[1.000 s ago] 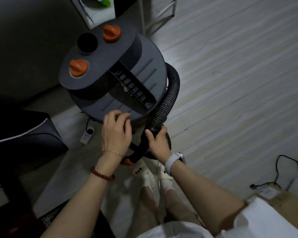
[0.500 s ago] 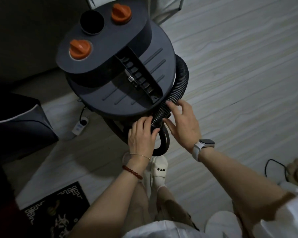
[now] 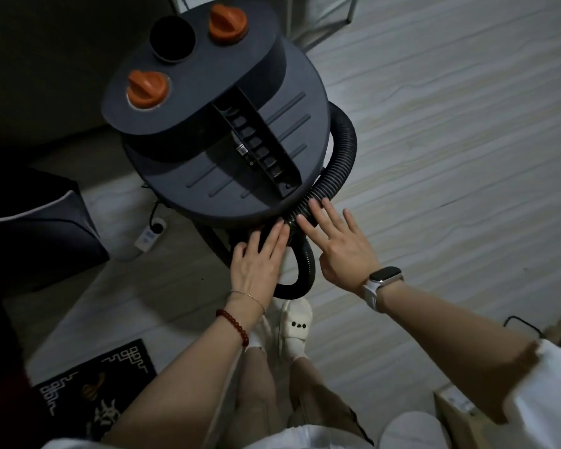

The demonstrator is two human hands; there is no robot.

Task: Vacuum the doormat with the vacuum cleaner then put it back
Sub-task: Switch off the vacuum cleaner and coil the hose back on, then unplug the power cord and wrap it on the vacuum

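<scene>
A dark grey canister vacuum cleaner (image 3: pixel 266 137) with two orange knobs stands on the pale wood floor. Its black ribbed hose (image 3: pixel 344 150) curls round the right side and loops in front of the body. My left hand (image 3: pixel 256 264) lies flat with straight fingers at the front of the canister, over the hose end. My right hand (image 3: pixel 337 244) has its fingers spread, their tips touching the ribbed hose. The black patterned doormat (image 3: pixel 88 390) lies at the lower left, partly cut off by the frame.
A power strip (image 3: pixel 151 233) with a cable lies on the floor left of the vacuum. A dark padded object (image 3: pixel 36 228) sits at the left. A cardboard box (image 3: pixel 460 413) and a black cable (image 3: pixel 522 324) are at the lower right. My feet in white slippers (image 3: pixel 292 332) stand below the hose loop.
My left hand has let go of the hose and flattened out. My right hand has released the hose end, moved up along the hose and spread its fingers. The view rose slightly.
</scene>
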